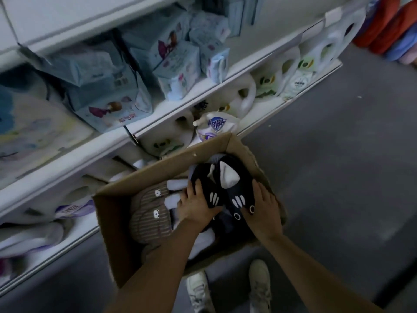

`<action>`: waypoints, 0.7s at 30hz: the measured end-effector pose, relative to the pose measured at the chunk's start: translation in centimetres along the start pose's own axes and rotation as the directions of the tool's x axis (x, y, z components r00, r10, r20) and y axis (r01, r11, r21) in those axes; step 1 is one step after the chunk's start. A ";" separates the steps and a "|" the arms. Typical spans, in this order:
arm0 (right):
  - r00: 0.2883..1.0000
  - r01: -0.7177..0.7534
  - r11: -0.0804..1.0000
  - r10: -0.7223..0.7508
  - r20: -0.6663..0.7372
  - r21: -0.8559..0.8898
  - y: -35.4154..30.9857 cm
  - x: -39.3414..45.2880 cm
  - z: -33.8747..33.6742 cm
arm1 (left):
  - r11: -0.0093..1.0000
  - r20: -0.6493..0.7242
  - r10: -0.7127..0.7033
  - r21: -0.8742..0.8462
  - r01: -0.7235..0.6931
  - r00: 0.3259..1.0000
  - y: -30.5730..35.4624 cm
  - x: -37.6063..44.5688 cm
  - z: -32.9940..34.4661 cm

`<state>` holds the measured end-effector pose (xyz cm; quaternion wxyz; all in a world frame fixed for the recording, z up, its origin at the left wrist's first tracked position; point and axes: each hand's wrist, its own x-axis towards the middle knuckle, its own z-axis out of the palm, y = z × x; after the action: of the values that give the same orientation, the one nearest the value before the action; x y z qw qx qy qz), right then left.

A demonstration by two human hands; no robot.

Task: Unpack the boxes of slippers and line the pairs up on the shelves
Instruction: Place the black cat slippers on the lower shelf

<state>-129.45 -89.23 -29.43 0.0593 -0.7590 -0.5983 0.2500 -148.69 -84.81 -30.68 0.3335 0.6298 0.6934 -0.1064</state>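
Note:
An open cardboard box (117, 213) stands on the floor against the shelving. Above its right half is a pair of black slippers (225, 188) with white paw prints and grey ears, held between both hands. My left hand (197, 207) grips the left slipper's toe end, thumb curled underneath. My right hand (262, 208) presses against the right slipper's side with fingers laid along it. Lower in the box lies a brown striped pair of slippers (150, 219) with small panda faces, plus pale blue slippers (174, 193) partly hidden beneath.
White shelves (144, 132) run diagonally on the left, holding blue tissue packs (108, 91) above and white detergent jugs (243, 96) and a refill pouch (216, 125) below. Grey floor (338, 177) lies to the right. My white shoes (259, 288) are under the box's near edge.

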 end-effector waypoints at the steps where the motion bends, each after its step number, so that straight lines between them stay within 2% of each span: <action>1: 0.999 -0.004 1.000 0.005 0.045 -0.006 0.4 0.6 0.6 | 1.000 0.020 -0.020 0.009 0.020 1.000 0.1 0.6 0.2; 4: 0.987 -0.023 0.995 0.039 0.159 -0.099 1.0 2.3 2.2 | 0.997 0.026 -0.071 -0.008 0.071 0.997 0.1 1.5 0.6; 8: 0.975 -0.067 0.981 0.103 0.198 -0.184 0.8 3.5 3.3 | 0.992 -0.046 -0.100 -0.083 0.096 0.994 -0.1 1.5 0.8; 11: 0.972 -0.097 0.985 0.125 0.201 -0.142 0.3 3.8 4.1 | 0.984 -0.121 -0.111 -0.152 0.092 0.986 -0.3 0.4 1.0; 15: 0.964 -0.140 0.987 0.118 0.239 0.078 0.7 4.2 4.3 | 0.942 -0.310 -0.150 -0.334 0.040 0.939 -1.4 -1.9 2.8; 18: 0.965 -0.146 0.977 0.107 0.240 0.152 1.1 4.6 3.8 | 0.824 -0.393 -0.244 -0.566 -0.024 0.887 -2.7 -3.3 4.2; 21: 0.952 -0.217 0.938 0.143 0.269 0.270 0.5 5.0 3.3 | 0.596 -0.350 -0.341 -0.798 -0.087 0.873 -3.1 -4.0 4.8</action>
<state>-129.69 -85.43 -34.08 0.0746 -0.7566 -0.4842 0.4331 -150.12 -91.29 -32.82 0.3909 0.3685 0.7704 0.3433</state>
